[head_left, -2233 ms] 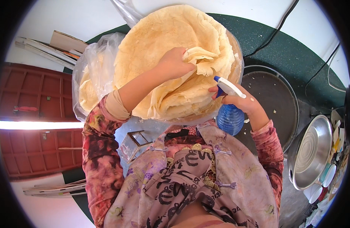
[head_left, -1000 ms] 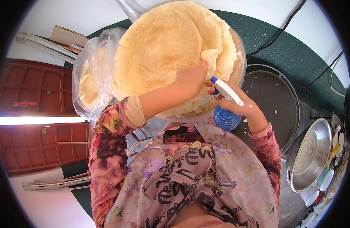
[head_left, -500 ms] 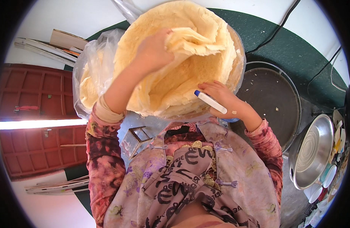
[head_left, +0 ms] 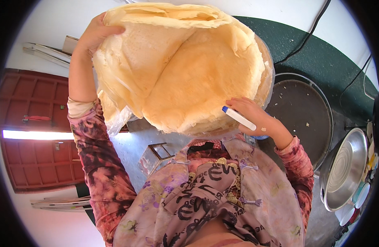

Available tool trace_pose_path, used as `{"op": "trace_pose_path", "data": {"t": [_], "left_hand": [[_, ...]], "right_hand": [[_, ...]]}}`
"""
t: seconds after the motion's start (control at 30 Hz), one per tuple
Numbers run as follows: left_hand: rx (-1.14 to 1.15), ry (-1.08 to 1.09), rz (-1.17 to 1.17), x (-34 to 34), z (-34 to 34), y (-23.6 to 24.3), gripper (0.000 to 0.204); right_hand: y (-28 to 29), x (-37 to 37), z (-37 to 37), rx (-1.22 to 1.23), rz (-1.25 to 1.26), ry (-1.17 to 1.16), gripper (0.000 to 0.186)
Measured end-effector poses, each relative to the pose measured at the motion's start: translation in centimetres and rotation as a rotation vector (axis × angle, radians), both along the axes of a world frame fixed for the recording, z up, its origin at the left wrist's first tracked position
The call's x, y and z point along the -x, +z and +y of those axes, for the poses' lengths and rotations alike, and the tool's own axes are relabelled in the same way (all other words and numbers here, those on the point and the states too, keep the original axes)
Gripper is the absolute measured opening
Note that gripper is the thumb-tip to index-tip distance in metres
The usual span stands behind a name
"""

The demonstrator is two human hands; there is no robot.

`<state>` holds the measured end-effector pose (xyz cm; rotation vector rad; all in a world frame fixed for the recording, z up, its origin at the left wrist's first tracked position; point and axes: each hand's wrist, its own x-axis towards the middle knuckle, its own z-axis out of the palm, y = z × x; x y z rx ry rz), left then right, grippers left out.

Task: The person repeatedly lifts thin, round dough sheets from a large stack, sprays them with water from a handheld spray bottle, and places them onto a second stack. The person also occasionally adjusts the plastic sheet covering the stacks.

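Observation:
A big round stack of thin pale flatbreads (head_left: 197,78) fills the upper middle, with top sheets lifted and folded back toward the upper left. My left hand (head_left: 99,31) is closed on the edge of these lifted sheets. My right hand (head_left: 253,115) is at the stack's lower right, wrapped round a spray bottle (head_left: 240,118) with a white and blue head; its fingertips lie at the bread's edge. Most of the bottle's blue body is hidden under the hand. A plastic bag of more flatbreads (head_left: 115,119) shows behind the lifted sheets at left, mostly covered.
A large dark round griddle (head_left: 298,107) stands right of the stack, beside a tilted steel basin (head_left: 341,164). Cables hang over the green surface (head_left: 292,37). A small metal stool (head_left: 154,154) stands below; red doors (head_left: 33,94) and long boards (head_left: 45,53) are at left.
My left hand has moved up and left, pulling the top sheets over and exposing the sheet beneath. My right hand, with the spray bottle, has shifted slightly right.

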<state>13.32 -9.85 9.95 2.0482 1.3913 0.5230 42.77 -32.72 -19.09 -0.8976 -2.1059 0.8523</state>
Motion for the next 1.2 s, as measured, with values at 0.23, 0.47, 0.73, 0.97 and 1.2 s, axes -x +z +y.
{"op": "trace_pose_path", "data": {"t": [0.23, 0.47, 0.73, 0.97, 1.2], "left_hand": [[0.124, -0.007, -0.116, 2.9, 3.2, 1.2, 0.052], [0.127, -0.076, -0.074, 2.9, 3.7, 1.2, 0.05], [0.162, -0.082, -0.103, 1.5, 1.5, 0.2, 0.05], [0.114, -0.283, 0.004, -4.6, -5.7, -8.2, 0.049], [0.154, -0.259, 0.217, -9.3, -9.7, -16.3, 0.052]], "right_hand": [[5.7, 0.3, 0.5, -0.061, 0.091, -0.129, 0.049], [9.2, 3.5, 4.4, -0.128, -0.175, -0.264, 0.026], [6.6, -0.2, 0.2, 0.084, -0.039, -0.235, 0.036], [3.1, -3.0, -3.1, 0.619, 0.534, -0.087, 0.043], [0.1, -1.6, -2.9, 0.592, 0.651, -0.053, 0.053]]}}
